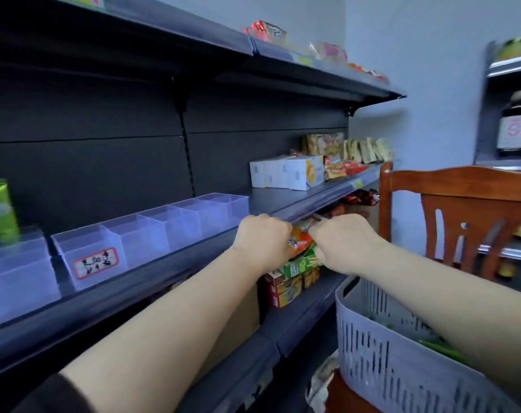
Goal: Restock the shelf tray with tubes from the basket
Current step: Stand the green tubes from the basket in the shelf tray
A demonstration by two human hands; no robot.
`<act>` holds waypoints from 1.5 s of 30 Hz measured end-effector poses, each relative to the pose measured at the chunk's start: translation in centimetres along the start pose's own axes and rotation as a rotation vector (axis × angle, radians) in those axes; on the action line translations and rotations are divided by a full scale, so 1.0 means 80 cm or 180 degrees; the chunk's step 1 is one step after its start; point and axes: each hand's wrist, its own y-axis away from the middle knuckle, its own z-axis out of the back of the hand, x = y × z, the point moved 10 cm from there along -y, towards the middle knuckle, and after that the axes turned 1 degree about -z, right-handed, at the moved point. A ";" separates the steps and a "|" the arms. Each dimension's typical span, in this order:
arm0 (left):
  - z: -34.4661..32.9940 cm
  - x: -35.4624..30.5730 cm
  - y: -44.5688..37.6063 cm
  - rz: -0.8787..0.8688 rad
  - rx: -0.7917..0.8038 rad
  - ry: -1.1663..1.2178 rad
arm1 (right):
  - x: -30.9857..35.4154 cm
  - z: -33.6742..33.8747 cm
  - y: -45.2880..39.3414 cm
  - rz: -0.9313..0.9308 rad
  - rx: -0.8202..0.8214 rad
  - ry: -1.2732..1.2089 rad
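In the head view, both bare forearms reached forward to the front edge of the dark metal shelf (151, 281). The left hand (262, 236) and the right hand (341, 241) were curled into fists close together, and between them sat an orange printed packet (301, 238); the knuckles faced the camera, so whether the fingers pinched that packet or only closed beside it could not be told. Just under the hands lay a green carton (298, 268) on top of red and yellow boxes (286, 292) on the lower shelf. The clear plastic divided shelf tray (151, 231) stood on the shelf to the left of the hands, its compartments running from near left to far right, with a red-bordered label (95, 263) on its near front. A green tube (0, 210) stood upright at the far left, behind another clear bin (17, 272). The grey slotted plastic basket (402, 368) sat near right under the right forearm, with green tubes (441, 350) partly visible inside. A brown wooden chair (462, 210) stood to the right, and white boxes (286, 175) rested farther along the shelf.
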 end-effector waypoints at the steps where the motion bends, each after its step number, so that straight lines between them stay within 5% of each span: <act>1: -0.010 -0.015 -0.009 -0.0083 0.0029 0.0036 | -0.011 -0.013 0.006 -0.0030 0.0036 0.0007; 13: -0.142 -0.168 -0.098 -0.0753 0.0428 0.0641 | -0.115 -0.161 0.068 -0.0320 0.0636 0.0008; 30: -0.353 -0.336 -0.187 -0.0766 0.1891 0.2251 | -0.187 -0.439 0.190 -0.2538 0.1804 -0.2227; 35: -0.410 -0.364 -0.161 -0.1071 0.2458 0.1917 | -0.175 -0.479 0.210 -0.3010 0.1823 -0.2797; 45: -0.424 -0.401 -0.159 -0.1173 0.2925 0.1715 | -0.125 -0.490 0.226 -0.3013 0.2434 -0.2965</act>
